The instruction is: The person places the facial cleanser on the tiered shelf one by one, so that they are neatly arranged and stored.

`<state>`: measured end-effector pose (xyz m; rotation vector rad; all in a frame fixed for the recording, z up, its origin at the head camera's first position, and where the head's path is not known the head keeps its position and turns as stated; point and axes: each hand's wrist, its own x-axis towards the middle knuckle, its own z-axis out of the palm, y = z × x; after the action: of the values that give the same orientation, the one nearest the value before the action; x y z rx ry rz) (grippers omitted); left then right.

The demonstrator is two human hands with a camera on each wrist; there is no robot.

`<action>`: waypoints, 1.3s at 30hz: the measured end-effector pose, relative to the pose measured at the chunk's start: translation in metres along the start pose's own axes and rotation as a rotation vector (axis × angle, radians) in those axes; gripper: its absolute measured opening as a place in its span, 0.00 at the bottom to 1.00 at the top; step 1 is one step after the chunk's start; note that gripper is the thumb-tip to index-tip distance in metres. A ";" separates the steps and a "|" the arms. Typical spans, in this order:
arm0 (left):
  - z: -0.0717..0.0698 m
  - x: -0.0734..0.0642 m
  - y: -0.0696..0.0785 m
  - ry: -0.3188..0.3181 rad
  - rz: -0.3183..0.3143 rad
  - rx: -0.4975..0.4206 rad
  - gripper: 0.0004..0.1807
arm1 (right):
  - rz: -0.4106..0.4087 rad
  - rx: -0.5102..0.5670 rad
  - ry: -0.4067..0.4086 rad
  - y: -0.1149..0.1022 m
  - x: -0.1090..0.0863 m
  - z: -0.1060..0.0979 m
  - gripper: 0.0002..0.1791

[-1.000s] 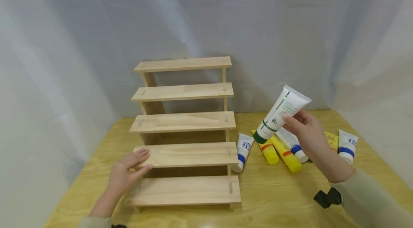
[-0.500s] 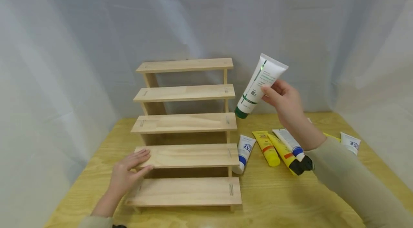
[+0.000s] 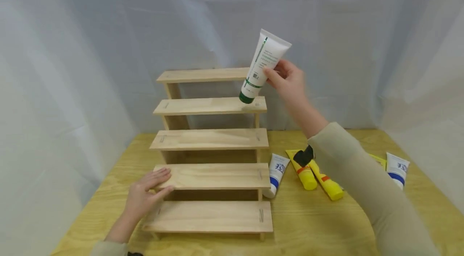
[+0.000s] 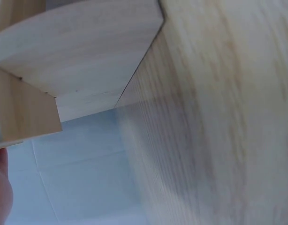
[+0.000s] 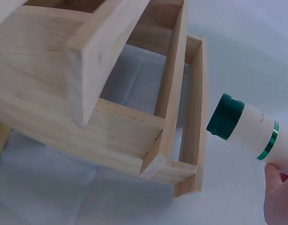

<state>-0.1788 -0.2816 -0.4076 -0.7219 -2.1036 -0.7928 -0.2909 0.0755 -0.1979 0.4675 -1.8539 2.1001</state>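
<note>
My right hand (image 3: 288, 81) pinches a white squeeze tube (image 3: 264, 60) with a dark green cap, thumb on its printed front. The tube leans with its cap down, overlapping the right end of the top two steps in the head view. In the right wrist view the green cap (image 5: 226, 117) points toward the upper steps, apart from them. My left hand (image 3: 146, 191) rests on the left end of the second step from the bottom of a wooden stepped shelf (image 3: 214, 175), fingers on top and thumb at its front edge. Only part of that hand (image 4: 1, 192) shows in the left wrist view.
A white and blue tube (image 3: 277, 173) lies against the shelf's right side. Two yellow tubes (image 3: 328, 185) lie right of it, partly under my right sleeve (image 3: 362, 179). Another white and blue tube (image 3: 397, 169) lies far right on the wooden table (image 3: 301, 224). Pale sheeting hangs behind.
My right hand has carried the white tube up and to the left, from above the tubes on the table to beside the top steps. The left hand stays on its step.
</note>
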 end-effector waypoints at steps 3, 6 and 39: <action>-0.001 0.001 0.002 0.008 0.009 -0.001 0.19 | -0.061 -0.028 -0.017 0.001 0.009 0.014 0.19; -0.001 0.003 0.004 0.016 0.016 -0.006 0.20 | -0.123 -0.071 -0.030 0.003 0.014 0.025 0.19; 0.007 0.002 0.012 -0.008 -0.024 0.000 0.18 | -0.255 -0.423 -0.028 0.004 0.067 0.079 0.21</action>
<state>-0.1745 -0.2681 -0.4064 -0.7019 -2.1231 -0.8037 -0.3497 -0.0027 -0.1637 0.5891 -2.0560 1.4945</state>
